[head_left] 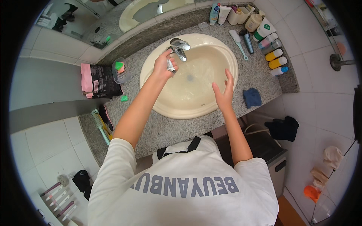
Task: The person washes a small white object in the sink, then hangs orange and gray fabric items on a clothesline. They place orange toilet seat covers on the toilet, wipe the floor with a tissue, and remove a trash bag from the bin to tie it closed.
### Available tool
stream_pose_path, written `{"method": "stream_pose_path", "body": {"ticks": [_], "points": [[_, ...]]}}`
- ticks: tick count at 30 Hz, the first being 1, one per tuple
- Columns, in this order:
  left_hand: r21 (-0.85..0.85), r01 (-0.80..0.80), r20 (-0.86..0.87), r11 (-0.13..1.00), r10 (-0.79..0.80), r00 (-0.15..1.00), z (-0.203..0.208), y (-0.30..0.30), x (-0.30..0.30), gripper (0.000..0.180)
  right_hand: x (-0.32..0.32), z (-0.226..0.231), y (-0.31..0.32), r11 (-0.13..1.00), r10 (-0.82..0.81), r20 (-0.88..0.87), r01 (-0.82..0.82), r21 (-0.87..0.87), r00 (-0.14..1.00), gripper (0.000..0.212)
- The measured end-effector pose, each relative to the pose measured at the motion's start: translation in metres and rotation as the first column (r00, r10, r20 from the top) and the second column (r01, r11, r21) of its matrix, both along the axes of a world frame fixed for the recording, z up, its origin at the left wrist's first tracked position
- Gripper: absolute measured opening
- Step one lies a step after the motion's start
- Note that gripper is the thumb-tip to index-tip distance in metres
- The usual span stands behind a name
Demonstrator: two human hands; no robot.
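My left hand (163,66) is closed beside the chrome faucet (179,46), over the left rim of the cream oval sink (148,71). A small silvery-white object (171,66) with a darker end pokes out of its fingers; its kind cannot be made out. The hand's upper fingers are close to the faucet's base, and whether they touch it is unclear. My right hand (225,92) hovers above the right side of the basin, fingers apart and nothing in it. Around the drain (190,78) the basin looks wet.
Bottles and tubes (264,30) line the back right corner, near a brush (238,44). A blue cloth (252,97) lies right of the sink. On the left are a pink-and-black bag (100,81), a clear tub with sponges (120,70) and a green piece (124,98). A mirror (109,19) stands behind.
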State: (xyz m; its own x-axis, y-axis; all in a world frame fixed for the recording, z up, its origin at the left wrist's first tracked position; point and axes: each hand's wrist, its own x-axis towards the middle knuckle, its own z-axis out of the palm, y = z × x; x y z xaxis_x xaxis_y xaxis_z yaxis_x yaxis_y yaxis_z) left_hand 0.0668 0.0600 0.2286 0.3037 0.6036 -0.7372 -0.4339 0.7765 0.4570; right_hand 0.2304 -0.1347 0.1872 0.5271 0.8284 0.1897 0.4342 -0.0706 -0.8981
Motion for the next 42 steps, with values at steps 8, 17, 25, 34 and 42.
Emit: {"method": "stream_pose_path", "body": {"ticks": [8,17,25,34,42], "points": [[0.022,0.021,0.042,1.000,-0.021,0.999,-0.020,0.011,0.025,0.038,0.004,-0.021,-0.010,0.993,0.085,-0.036,-0.088,-0.080,0.996,0.069],[-0.090,0.348,0.170,0.933,-0.330,0.929,-0.020,-0.076,0.033,0.064,-0.059,-0.011,0.051,0.998,0.061,0.067,-0.061,-0.005,0.996,0.055],[-0.160,0.264,0.419,0.951,-0.177,0.891,-0.056,-0.102,-0.019,0.094,-0.061,-0.049,0.048,0.908,0.327,0.060,-0.331,0.257,0.943,0.032],[-0.142,0.261,0.443,0.955,-0.175,0.879,-0.067,-0.111,-0.006,0.079,-0.057,-0.060,0.088,0.869,0.486,-0.136,-0.494,-0.028,0.863,0.005],[-0.181,0.180,0.297,0.967,-0.121,0.947,-0.077,-0.083,-0.009,0.054,-0.067,-0.030,0.071,0.910,0.399,0.252,-0.414,0.010,0.882,0.028]]}}
